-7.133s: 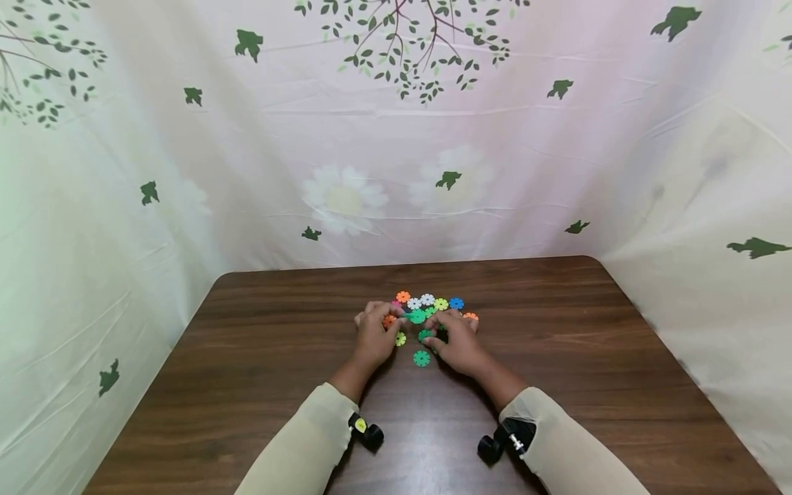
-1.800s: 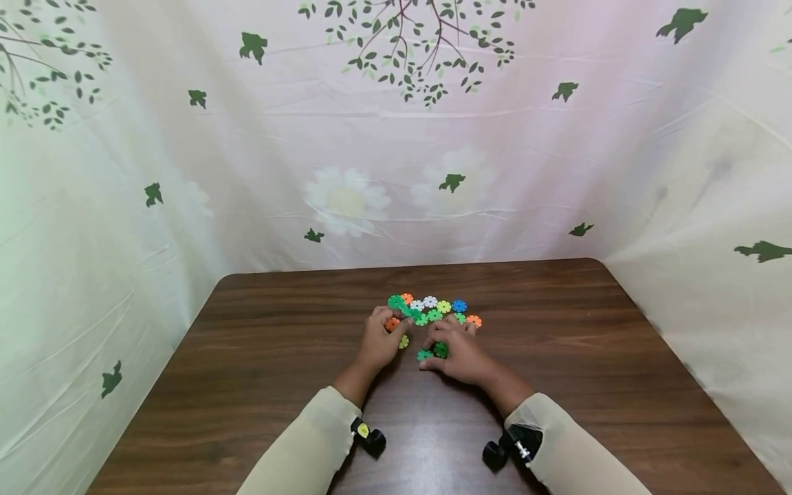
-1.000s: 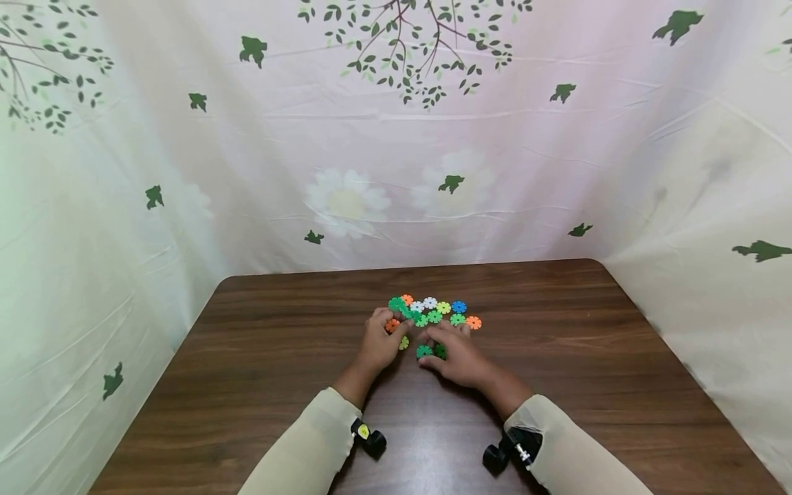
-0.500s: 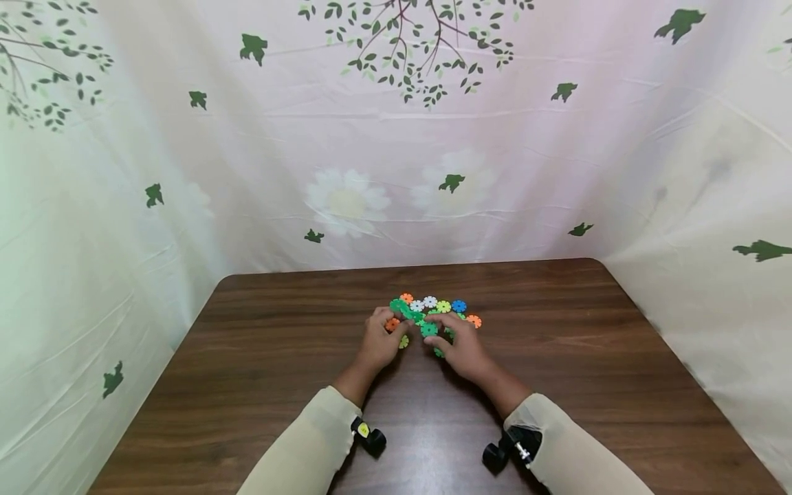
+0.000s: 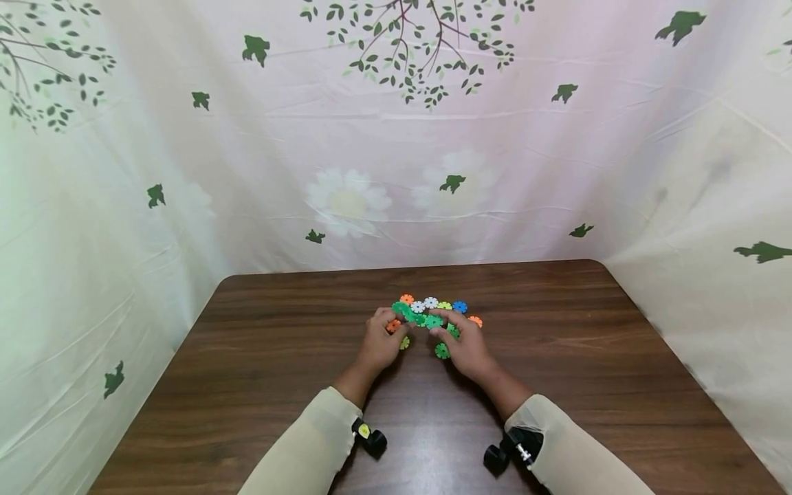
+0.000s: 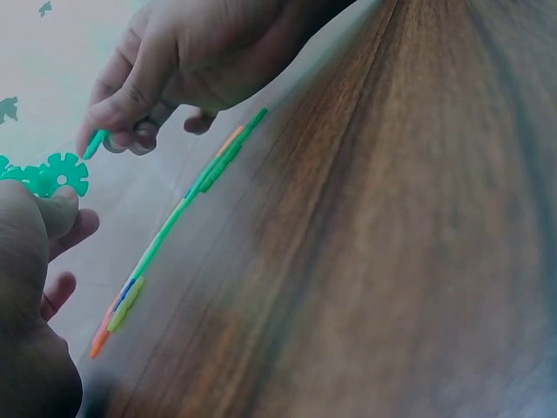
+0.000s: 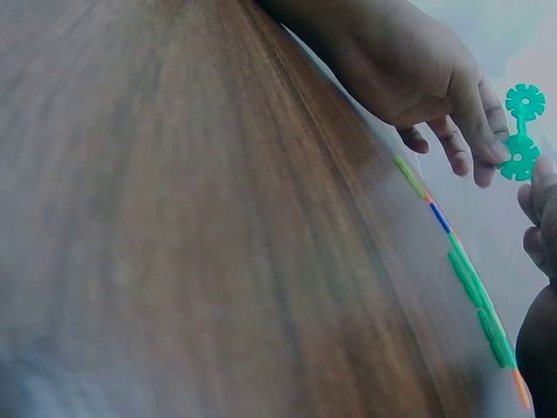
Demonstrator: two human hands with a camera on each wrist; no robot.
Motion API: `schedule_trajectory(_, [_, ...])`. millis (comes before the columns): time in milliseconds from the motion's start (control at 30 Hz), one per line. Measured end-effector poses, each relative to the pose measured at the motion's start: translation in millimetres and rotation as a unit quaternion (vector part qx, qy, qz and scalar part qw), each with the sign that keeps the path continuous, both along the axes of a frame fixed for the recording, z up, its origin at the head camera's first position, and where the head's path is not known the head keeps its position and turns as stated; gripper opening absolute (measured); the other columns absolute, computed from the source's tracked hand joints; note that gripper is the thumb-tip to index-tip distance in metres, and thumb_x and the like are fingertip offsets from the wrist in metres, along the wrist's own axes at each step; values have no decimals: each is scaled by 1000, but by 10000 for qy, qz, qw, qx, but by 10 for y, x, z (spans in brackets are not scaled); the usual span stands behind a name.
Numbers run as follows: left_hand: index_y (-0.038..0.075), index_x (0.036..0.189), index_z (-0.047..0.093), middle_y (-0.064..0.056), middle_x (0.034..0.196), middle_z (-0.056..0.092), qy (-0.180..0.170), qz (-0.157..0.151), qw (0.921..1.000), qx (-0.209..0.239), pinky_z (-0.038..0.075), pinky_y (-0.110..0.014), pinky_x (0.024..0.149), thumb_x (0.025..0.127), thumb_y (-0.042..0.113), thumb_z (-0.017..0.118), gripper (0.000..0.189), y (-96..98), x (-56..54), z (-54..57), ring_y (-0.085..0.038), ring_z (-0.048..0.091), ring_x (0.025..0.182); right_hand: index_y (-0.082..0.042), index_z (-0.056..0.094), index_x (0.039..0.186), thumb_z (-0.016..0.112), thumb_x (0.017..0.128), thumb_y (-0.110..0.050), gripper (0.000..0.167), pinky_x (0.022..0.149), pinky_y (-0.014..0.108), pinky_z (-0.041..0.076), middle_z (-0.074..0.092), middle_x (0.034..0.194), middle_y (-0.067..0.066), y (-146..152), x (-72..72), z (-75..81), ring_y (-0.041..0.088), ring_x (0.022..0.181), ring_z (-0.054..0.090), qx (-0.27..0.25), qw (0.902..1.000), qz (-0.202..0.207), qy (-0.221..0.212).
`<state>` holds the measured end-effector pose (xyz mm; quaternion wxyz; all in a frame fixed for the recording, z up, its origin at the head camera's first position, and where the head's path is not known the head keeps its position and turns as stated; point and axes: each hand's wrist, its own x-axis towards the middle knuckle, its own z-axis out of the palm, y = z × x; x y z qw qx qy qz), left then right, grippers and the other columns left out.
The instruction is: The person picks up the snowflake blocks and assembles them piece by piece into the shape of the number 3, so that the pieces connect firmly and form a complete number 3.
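Note:
My left hand (image 5: 379,340) pinches a small chain of joined green notched discs (image 5: 402,310) above the table; the left wrist view shows the chain (image 6: 65,172) between thumb and fingers. Close to its right end, my right hand (image 5: 467,348) pinches a single green disc (image 5: 434,322), seen edge-on as a green disc (image 6: 94,144) in the left wrist view. Whether this disc touches the chain I cannot tell. In the right wrist view the chain (image 7: 525,102) stands upright from the left fingertips, and the right hand (image 7: 544,218) is partly cut off.
Flat on the brown table (image 5: 278,344) lie several loose discs: orange (image 5: 406,299), white (image 5: 430,302), blue (image 5: 460,306), orange (image 5: 475,321) behind the hands, a yellow-green disc (image 5: 405,342) and a green disc (image 5: 442,350) nearer. A printed curtain (image 5: 260,172) surrounds the table.
My right hand has taken a green disc from near the front of the discs and brought it up and forward to the chain. My left hand has stayed nearly still over the last two seconds.

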<state>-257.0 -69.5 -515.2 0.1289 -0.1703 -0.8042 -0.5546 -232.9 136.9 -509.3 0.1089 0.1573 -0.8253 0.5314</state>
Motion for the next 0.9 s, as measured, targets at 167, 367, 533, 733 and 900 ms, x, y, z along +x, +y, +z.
schedule_trajectory(167, [-3,94,77,-20,113,75,26,-83,9999,-77,57,-58,99,99,3,78,7,-13,26,-5,-35,65,114,0,69,142,72,103,-7,40,97,46,54,73,129,16,-14,31,-9,29,116,63,-125,9998,16,-154])
schedule_trajectory(367, [-2,98,80,-20,114,76,16,-229,9997,-67,55,-59,101,99,3,78,6,-27,47,-4,-37,65,117,0,69,140,72,103,-7,38,100,49,52,73,122,15,-26,57,-15,27,113,62,-261,9995,-49,-142])
schedule_trajectory(533, [2,94,80,-17,109,76,-57,-369,9993,3,55,-59,102,99,7,79,7,-63,98,6,-33,64,117,0,70,138,74,102,-9,37,99,45,52,70,110,14,-62,138,-2,26,110,62,-354,9992,-156,-136])
schedule_trajectory(733, [4,93,80,-14,111,79,-5,-522,9986,-110,57,-55,104,98,10,81,9,-116,172,-1,-31,65,117,-1,71,136,76,100,-11,38,86,31,52,70,109,13,-113,271,15,21,104,60,-374,9987,-220,-254])
schedule_trajectory(900, [4,104,85,-15,121,79,96,-713,9973,-129,56,-55,105,99,9,80,8,-155,249,5,-33,65,120,0,73,133,78,99,-9,36,90,27,55,74,113,15,-153,371,28,17,106,63,-486,9982,-238,-255])
